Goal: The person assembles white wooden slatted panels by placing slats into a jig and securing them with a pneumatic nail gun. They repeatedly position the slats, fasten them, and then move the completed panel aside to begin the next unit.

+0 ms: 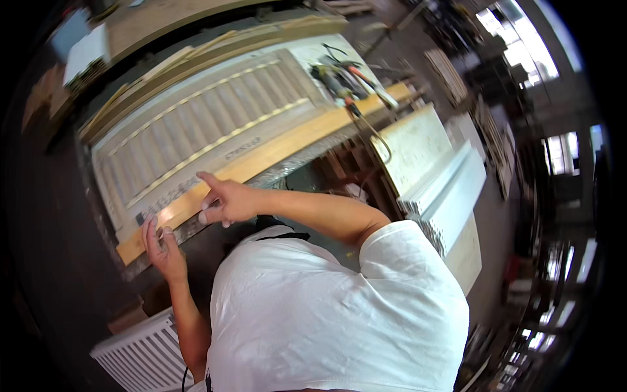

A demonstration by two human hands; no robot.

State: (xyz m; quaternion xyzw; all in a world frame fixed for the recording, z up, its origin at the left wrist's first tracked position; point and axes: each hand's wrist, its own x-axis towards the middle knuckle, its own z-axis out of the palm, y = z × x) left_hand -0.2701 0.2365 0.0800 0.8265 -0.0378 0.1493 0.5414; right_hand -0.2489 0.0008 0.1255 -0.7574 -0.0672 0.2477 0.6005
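Note:
My left hand (164,253) is raised at the near left end of a long yellowish wooden board (261,161). Its thumb and fingers are bent but apart, and I see nothing between them. My right hand (230,201) hovers by the board's front edge, index finger stretched out and thumb apart, with no held object visible. Whether either hand touches the board I cannot tell. Behind the board lies a grey-brown slatted wooden panel (255,138) with dark printed marks. Several hand tools (339,81), some with orange-red handles, lie at its far right end.
White slatted panel (140,353) stands at lower left. Stacked long white pieces (450,189) and a pale board (413,150) are on the right. A tool with a curved metal rod (379,137) overhangs the bench edge. Another wooden surface (150,26) is beyond the bench.

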